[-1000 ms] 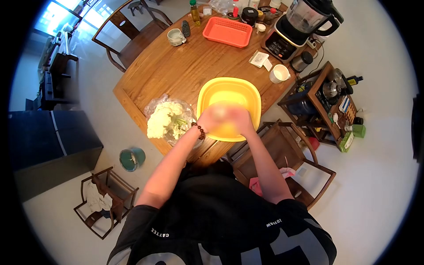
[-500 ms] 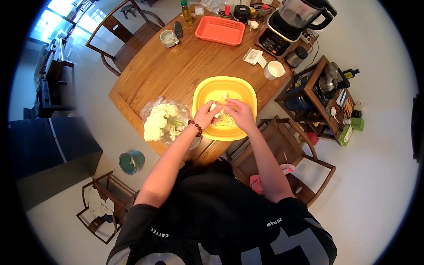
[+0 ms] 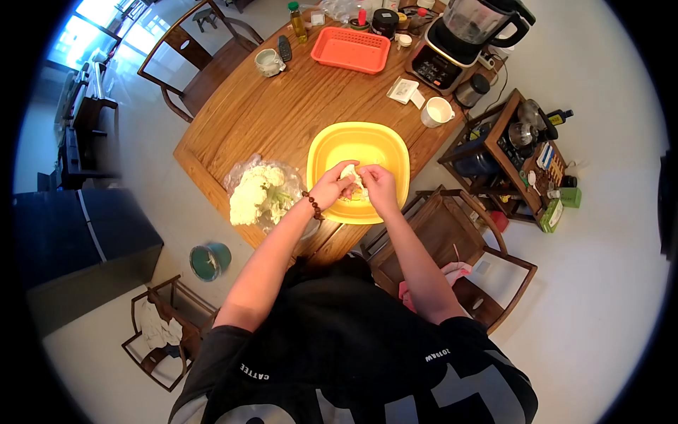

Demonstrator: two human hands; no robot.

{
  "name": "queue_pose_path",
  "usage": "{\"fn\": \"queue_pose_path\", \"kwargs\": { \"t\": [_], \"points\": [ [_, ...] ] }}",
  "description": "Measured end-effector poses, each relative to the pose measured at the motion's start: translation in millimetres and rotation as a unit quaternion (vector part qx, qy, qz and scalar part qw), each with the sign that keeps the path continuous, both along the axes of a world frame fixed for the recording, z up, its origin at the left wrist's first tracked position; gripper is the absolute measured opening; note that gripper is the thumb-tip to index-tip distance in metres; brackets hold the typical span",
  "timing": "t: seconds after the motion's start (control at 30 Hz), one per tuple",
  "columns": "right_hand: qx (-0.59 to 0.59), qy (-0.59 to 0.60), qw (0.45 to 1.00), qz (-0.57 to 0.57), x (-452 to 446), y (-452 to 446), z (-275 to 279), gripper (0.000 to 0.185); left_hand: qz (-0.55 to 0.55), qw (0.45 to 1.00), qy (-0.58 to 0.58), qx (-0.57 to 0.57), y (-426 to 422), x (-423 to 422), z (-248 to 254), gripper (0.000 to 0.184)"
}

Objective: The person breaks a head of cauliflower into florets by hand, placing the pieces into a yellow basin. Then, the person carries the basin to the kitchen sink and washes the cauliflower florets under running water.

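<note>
Over the yellow basin (image 3: pixel 358 132), my left hand (image 3: pixel 330 189), with a beaded bracelet at its wrist, is closed on a pale cauliflower piece (image 3: pixel 349 172). My right hand (image 3: pixel 380 189) pinches the same piece from the right side. Small pale bits lie in the basin below the fingers, partly hidden by the hands. Left of the basin, a large cauliflower head (image 3: pixel 256 196) with a green stem rests on a clear plastic bag (image 3: pixel 242 169) near the table's edge.
On the wooden table (image 3: pixel 282 120) stand a red basket (image 3: pixel 351 49), a white cup (image 3: pixel 437 112), a grey-green mug (image 3: pixel 268 62), an oil bottle (image 3: pixel 296 22) and a blender (image 3: pixel 452 53). A wooden chair (image 3: pixel 452 233) is at the right, a green bucket (image 3: pixel 210 261) on the floor.
My right hand has come closer to my left, its fingers now on the cauliflower piece. Earlier both hands were blurred low in the basin. The view has shifted slightly.
</note>
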State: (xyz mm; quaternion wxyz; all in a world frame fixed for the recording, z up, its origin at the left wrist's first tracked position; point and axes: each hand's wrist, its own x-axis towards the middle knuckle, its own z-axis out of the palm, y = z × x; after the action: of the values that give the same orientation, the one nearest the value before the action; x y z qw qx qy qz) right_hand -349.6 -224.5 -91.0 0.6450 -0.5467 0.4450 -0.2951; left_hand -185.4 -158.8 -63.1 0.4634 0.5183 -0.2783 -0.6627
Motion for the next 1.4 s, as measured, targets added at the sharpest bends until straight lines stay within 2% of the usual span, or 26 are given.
{"fn": "queue_pose_path", "kwargs": {
  "t": [0.07,0.13,0.2,0.23,0.3,0.43,0.53,0.6,0.63,0.7,0.73,0.8,0.83,0.9,0.93,1.0,1.17,1.23,1.3,1.33,1.4],
  "points": [
    [-0.01,-0.015,1.0,0.001,0.5,1.1,-2.9,0.016,-0.007,1.0,0.017,-0.012,-1.5,0.5,0.7,0.038],
    [-0.019,-0.028,0.999,0.003,0.8,2.5,8.7,0.017,0.016,0.999,0.001,0.033,-3.0,-1.6,14.1,0.037],
    [0.051,-0.08,0.995,-0.004,-1.8,-1.3,22.5,0.016,0.03,0.998,-0.029,0.043,-1.7,-2.9,20.2,0.037],
    [0.05,-0.081,0.995,-0.003,-1.1,-1.7,22.6,0.016,0.044,0.996,-0.059,0.055,-1.2,-3.3,21.5,0.038],
    [-0.013,-0.078,0.995,0.061,0.7,0.4,21.0,0.016,0.04,0.996,-0.072,0.027,-0.5,-4.3,12.1,0.038],
    [-0.002,-0.064,0.993,0.095,-0.8,-2.7,20.6,0.017,0.029,0.993,-0.115,0.005,-0.1,-6.1,2.5,0.039],
    [-0.014,-0.027,0.998,0.051,3.4,-0.5,20.2,0.016,0.034,0.996,-0.081,0.002,-0.7,-7.0,5.4,0.038],
    [0.045,-0.047,0.998,-0.027,6.7,0.1,18.4,0.016,0.044,0.997,-0.062,0.011,-0.2,-8.7,12.6,0.038],
    [0.046,-0.048,0.997,-0.025,8.1,-2.2,12.7,0.016,0.054,0.997,-0.042,0.018,-0.1,-8.4,16.0,0.038],
    [0.105,-0.12,0.984,-0.083,8.3,-7.4,1.4,0.02,0.066,0.997,-0.032,0.027,1.8,-6.7,8.3,0.037],
    [0.105,-0.12,0.984,-0.083,3.8,-10.5,-0.7,0.02,0.076,0.996,-0.02,0.034,1.8,-6.0,3.6,0.036],
    [0.037,0.002,0.999,0.022,-3.1,-15.3,4.7,0.023,0.073,0.996,-0.03,0.046,5.6,-2.9,-0.9,0.035],
    [0.037,0.002,0.999,0.022,-3.8,-15.1,11.8,0.023,0.071,0.995,-0.04,0.058,6.7,-1.7,-1.4,0.034],
    [0.133,-0.058,0.989,0.008,-7.1,-12.4,27.2,0.027,0.087,0.993,-0.038,0.064,6.4,-1.2,-2.3,0.033],
    [0.133,-0.057,0.989,0.009,-6.1,-9.0,20.8,0.027,0.102,0.992,-0.034,0.071,6.5,-1.7,-2.4,0.033],
    [-0.003,-0.059,0.996,0.071,-0.5,-1.3,7.4,0.024,0.098,0.992,-0.032,0.079,5.0,-4.0,-1.5,0.034],
    [0.024,-0.017,0.998,0.047,-3.3,-2.0,3.2,0.021,0.094,0.991,-0.051,0.074,6.4,-4.9,-0.2,0.034],
    [0.024,0.003,0.999,0.023,-7.5,-8.7,1.8,0.023,0.149,0.983,-0.033,0.107,7.5,1.3,1.0,0.035],
    [-0.043,-0.028,0.999,0.015,-11.1,-15.4,4.6,0.025,0.133,0.984,-0.036,0.116,10.1,2.1,7.7,0.035],
    [-0.062,0.041,0.996,0.054,-12.4,-15.5,9.9,0.028,0.115,0.985,-0.038,0.126,12.2,1.3,13.2,0.036],
    [-0.045,0.017,0.997,0.054,-5.1,-6.3,12.3,0.031,0.118,0.984,-0.014,0.135,11.2,-4.4,17.5,0.037]
  ]
}}
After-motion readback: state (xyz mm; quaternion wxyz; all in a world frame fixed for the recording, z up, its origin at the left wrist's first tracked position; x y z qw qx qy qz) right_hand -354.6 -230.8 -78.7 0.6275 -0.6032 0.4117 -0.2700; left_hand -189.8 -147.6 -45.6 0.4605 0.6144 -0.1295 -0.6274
